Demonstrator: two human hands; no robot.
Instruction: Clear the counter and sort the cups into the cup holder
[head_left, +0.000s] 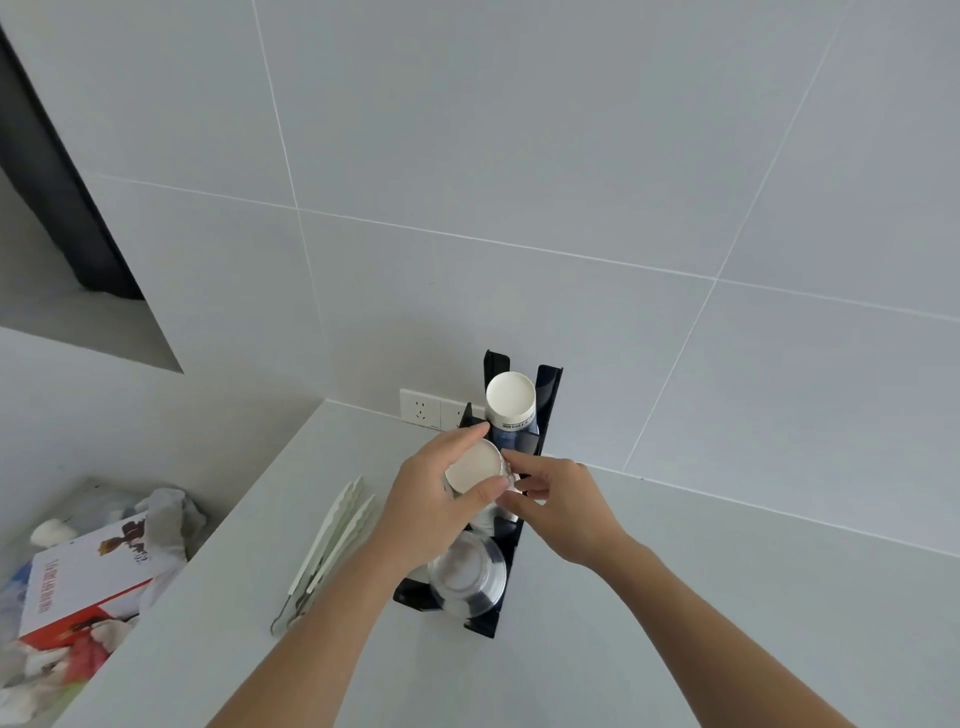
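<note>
A black cup holder (546, 405) stands on the white counter against the tiled wall. Its far slot holds a stack of white paper cups (510, 397). Its near slot holds clear plastic cups (467, 574). My left hand (431, 499) grips a white paper cup (475, 465), bottom facing me, over the middle of the holder. My right hand (558, 499) touches that cup's right edge with its fingertips; whether it grips the cup or something else there is hidden.
White tongs (332, 545) lie on the counter (675, 597) left of the holder. A wall socket (423, 408) sits behind it. Below the counter's left edge, a bin (88, 587) holds a red-and-white box and crumpled paper.
</note>
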